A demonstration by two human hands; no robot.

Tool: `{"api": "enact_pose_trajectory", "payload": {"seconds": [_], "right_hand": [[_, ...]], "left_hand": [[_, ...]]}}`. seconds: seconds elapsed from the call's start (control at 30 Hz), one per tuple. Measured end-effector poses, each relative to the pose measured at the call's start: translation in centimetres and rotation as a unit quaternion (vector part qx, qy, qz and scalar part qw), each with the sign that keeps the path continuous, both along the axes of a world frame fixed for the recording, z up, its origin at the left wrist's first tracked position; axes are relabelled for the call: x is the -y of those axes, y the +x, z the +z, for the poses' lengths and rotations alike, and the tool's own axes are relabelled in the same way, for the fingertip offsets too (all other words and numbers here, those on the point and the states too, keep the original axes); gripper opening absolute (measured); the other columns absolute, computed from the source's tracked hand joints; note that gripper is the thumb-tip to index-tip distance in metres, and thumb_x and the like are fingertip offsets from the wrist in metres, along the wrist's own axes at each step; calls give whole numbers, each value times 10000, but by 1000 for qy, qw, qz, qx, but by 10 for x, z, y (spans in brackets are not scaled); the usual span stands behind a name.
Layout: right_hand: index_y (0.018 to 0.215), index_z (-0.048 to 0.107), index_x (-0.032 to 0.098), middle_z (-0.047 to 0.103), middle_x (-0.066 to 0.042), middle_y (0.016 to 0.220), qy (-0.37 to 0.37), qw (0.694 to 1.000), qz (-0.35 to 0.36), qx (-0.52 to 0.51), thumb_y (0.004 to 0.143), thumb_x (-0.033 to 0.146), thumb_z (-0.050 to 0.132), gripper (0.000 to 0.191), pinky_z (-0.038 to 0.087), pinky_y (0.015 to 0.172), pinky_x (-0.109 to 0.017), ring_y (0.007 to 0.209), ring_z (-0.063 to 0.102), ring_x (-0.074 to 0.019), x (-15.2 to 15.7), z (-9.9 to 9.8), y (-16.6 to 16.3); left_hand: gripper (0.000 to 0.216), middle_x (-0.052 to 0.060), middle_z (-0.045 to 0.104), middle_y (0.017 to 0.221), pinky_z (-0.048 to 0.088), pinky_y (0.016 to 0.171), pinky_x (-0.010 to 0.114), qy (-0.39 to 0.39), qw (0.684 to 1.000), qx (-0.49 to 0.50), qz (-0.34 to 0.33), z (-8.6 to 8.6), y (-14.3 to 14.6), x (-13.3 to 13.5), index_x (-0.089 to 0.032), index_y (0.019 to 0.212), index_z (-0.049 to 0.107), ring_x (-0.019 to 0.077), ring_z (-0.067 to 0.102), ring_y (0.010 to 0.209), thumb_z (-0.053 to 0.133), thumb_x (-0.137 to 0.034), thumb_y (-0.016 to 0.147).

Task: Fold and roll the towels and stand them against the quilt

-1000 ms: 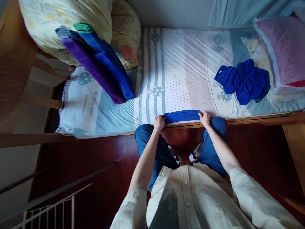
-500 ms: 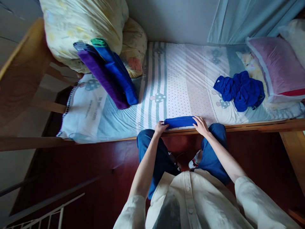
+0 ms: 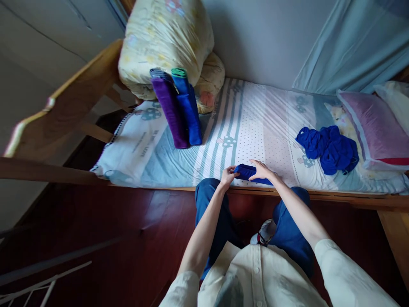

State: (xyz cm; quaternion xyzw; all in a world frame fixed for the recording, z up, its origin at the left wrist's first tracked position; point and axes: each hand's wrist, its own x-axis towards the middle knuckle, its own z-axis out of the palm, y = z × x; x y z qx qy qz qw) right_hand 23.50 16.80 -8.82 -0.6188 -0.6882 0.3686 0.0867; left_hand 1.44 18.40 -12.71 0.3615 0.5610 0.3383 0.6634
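Observation:
A folded blue cloth (image 3: 246, 172) lies at the near edge of the bed (image 3: 243, 128), right in front of my knees. My left hand (image 3: 228, 175) pinches its left end with curled fingers. My right hand (image 3: 261, 170) rests on top of it with the fingers stretched out and pressing down. Further along the mattress to the right sits a crumpled blue cloth (image 3: 329, 147). A stack of folded cloths, purple (image 3: 170, 111) and blue (image 3: 189, 106), leans against rolled bedding at the far left.
A yellowish rolled quilt (image 3: 166, 42) and a pillow fill the bed's left end by a wooden footboard (image 3: 64, 106). A pink pillow (image 3: 375, 123) lies at the right. The wooden bed rail (image 3: 335, 196) runs along the near side over a dark red floor.
My right hand has slid left along the blue cloth toward my left hand, so the cloth now looks much shorter. The camera has swung upward and to the left.

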Motion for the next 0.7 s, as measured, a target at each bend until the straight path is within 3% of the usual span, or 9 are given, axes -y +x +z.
{"api": "enact_pose_trajectory", "payload": {"seconds": [0.17, 0.3, 0.4, 0.5, 0.57, 0.7], "right_hand": [[1475, 555, 228, 659, -128, 1405, -26, 997, 46, -53, 565, 258, 945, 991, 490, 1094, -405, 1303, 619, -304, -30, 16, -32], [1140, 746, 185, 778, -40, 1036, -32, 995, 66, -66, 567, 296, 921, 609, 553, 914, -334, 1012, 721, -256, -48, 34, -56], [932, 768, 147, 751, -6, 805, -36, 994, 57, -90, 613, 346, 887, 395, 561, 787, -298, 820, 717, -215, -61, 47, -76], [926, 772, 141, 750, -13, 780, -15, 987, 39, -154, 643, 394, 866, 392, 577, 748, -313, 778, 714, -214, -76, 60, -101], [957, 777, 145, 771, -33, 825, 7, 978, 30, -206, 639, 418, 870, 429, 595, 768, -340, 807, 727, -231, -89, 68, -121], [887, 775, 160, 791, -63, 863, 57, 964, -8, -260, 622, 464, 888, 419, 620, 821, -388, 864, 749, -265, -119, 80, -166]], "left_hand": [[298, 37, 710, 825, 532, 803, 308, 124, 990, 55, -26, 13, -10, -2, -155, 878, 746, 195, 662, 868, 799, -223, 593], [353, 62, 729, 930, 542, 863, 344, 182, 980, 81, 0, 22, -25, -10, -165, 953, 751, 219, 668, 940, 821, -259, 619], [450, 94, 728, 1084, 545, 932, 391, 213, 972, 90, 42, 30, -42, -23, -185, 1054, 731, 252, 664, 1049, 864, -323, 647], [651, 132, 653, 1337, 515, 1031, 446, 233, 965, 104, 62, 34, -67, -40, -228, 1229, 665, 300, 604, 1253, 913, -397, 652], [769, 137, 605, 1425, 487, 1081, 478, 238, 963, 119, 42, 32, -86, -51, -256, 1311, 615, 318, 561, 1335, 939, -421, 633], [862, 130, 650, 1352, 461, 1118, 519, 220, 968, 122, -17, 19, -117, -68, -243, 1315, 594, 331, 589, 1312, 971, -425, 562]]}}
